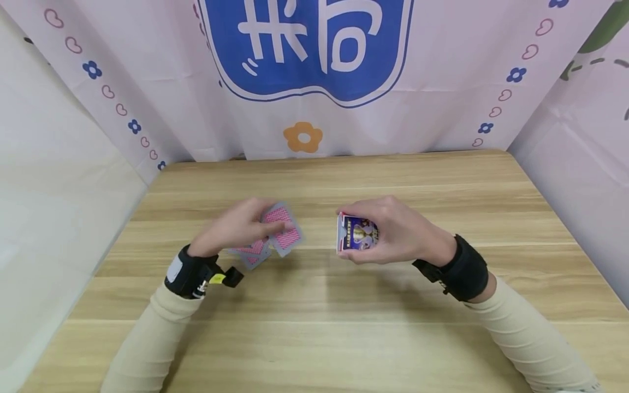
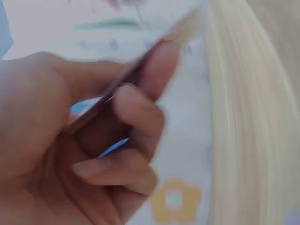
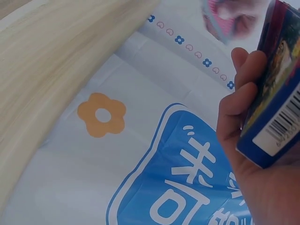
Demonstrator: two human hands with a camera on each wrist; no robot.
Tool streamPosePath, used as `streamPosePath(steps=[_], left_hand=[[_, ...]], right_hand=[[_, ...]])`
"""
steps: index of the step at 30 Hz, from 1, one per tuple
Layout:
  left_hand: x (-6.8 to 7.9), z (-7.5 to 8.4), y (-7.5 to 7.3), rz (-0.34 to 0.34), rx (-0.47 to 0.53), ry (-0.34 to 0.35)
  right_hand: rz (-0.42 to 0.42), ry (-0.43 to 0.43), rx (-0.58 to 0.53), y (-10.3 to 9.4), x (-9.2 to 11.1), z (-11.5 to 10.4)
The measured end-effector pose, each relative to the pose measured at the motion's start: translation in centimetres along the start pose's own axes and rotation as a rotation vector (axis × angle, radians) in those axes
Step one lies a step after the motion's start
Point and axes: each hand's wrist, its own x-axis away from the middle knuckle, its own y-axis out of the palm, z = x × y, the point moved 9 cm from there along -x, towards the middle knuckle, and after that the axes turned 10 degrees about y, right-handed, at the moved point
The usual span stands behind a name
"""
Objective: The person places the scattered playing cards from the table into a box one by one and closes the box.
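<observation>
My left hand (image 1: pixel 242 225) pinches a playing card (image 1: pixel 286 240) with a pink patterned back and pale border between thumb and fingers. More pink-backed cards (image 1: pixel 253 254) show below that hand; whether they lie on the table or are held, I cannot tell. In the left wrist view the held card is seen nearly edge-on, and a thin blue edge shows between the curled fingers. My right hand (image 1: pixel 398 232) grips a small card box (image 1: pixel 361 232) by its opposite sides, one end facing the left hand. A barcode marks its blue end in the right wrist view.
A wood-grain table (image 1: pixel 314 327) lies under both hands. Behind it hangs a white cloth (image 1: pixel 162 98) with a blue emblem and an orange flower (image 1: pixel 303 137). Pale cloth also hangs at both sides. Each wrist wears a black strap (image 1: pixel 462 267).
</observation>
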Motion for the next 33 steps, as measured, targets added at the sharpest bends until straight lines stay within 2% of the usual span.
streamPosePath(steps=[4,7,10,13,18,23,25,33], left_hand=[[-0.3,3.9,0.2,0.126,0.134,0.043],[-0.2,6.3,0.4,0.192,0.202,0.068],[-0.2,8.4,0.3,0.233,0.217,0.094],[-0.1,9.6,0.1,0.254,0.213,0.085],[-0.1,9.7,0.2,0.255,0.210,0.061],[0.0,8.0,0.3,0.277,0.215,0.050],[-0.1,7.1,0.4,0.285,0.221,0.054],[-0.2,7.0,0.7,0.290,0.210,0.096]], right_hand=[[-0.010,-0.004,-0.007,0.2,0.0,0.0],[-0.021,-0.009,-0.012,0.5,0.1,-0.1],[-0.029,-0.013,-0.010,0.8,0.1,-0.2],[-0.034,-0.020,-0.011,0.9,0.1,-0.4],[-0.037,-0.023,-0.008,1.0,0.1,-0.5],[-0.042,-0.020,-0.002,0.9,0.0,-0.6],[-0.045,-0.016,-0.001,0.8,0.0,-0.5],[-0.045,-0.016,-0.004,1.0,0.1,-0.5]])
